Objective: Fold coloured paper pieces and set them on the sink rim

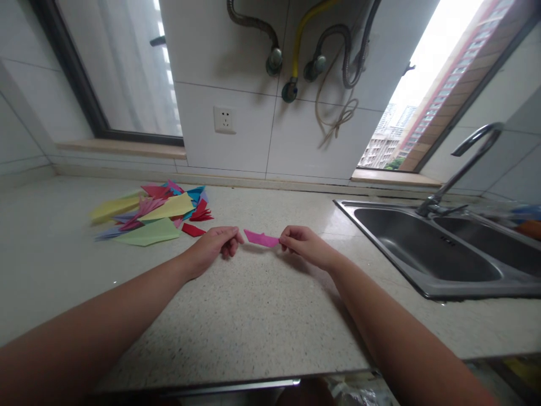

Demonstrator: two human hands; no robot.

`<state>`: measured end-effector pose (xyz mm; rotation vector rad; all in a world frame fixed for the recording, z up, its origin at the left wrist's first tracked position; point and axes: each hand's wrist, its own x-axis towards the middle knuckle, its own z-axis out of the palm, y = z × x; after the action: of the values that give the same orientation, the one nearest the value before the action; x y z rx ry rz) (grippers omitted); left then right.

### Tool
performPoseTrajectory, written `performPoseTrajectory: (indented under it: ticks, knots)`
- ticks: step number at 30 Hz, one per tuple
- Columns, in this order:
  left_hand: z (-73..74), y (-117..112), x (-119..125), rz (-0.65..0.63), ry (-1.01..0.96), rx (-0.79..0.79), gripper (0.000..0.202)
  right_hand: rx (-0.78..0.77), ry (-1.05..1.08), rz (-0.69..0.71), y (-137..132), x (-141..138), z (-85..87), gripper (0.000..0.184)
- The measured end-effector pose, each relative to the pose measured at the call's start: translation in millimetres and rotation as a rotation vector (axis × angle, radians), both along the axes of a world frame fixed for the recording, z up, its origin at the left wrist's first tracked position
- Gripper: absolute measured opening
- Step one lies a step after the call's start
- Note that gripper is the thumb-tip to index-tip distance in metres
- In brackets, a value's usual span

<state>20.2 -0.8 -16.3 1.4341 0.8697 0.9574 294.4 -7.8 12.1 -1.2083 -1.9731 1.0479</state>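
Note:
A small magenta folded paper boat is held just above the counter in front of me. My right hand pinches its right tip between thumb and fingers. Close by its left tip is my left hand, apart from the paper, its fingers loosely bent and nothing visible in them. A red folded paper piece lies just beyond my left hand. Behind it spreads a pile of folded papers in several colours, among them a pale green one and a yellow one.
The speckled counter runs along a tiled wall with a socket and hoses. To the right a steel sink is set in, with a curved faucet behind it. Windows stand at both sides.

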Motion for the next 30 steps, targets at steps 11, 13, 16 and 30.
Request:
performPoseTrajectory:
  ticks: [11,13,16,30]
  knots:
    - [-2.6,-1,-1,-0.044,0.197,0.025,0.03,0.349,-0.524,-0.921,31,130,-0.3,0.026]
    - [-2.1,-2,-2,-0.049,0.211,0.041,0.029,0.273,-0.587,-1.086,30,154,-3.7,0.027]
    - [-1.1,-3,-3,-0.051,0.227,0.054,0.031,0.197,-0.609,-1.232,26,178,-10.5,0.029]
    - [2.2,-6,-1,-0.056,0.245,0.055,0.031,0.028,-0.687,-1.259,30,201,-24.9,0.03]
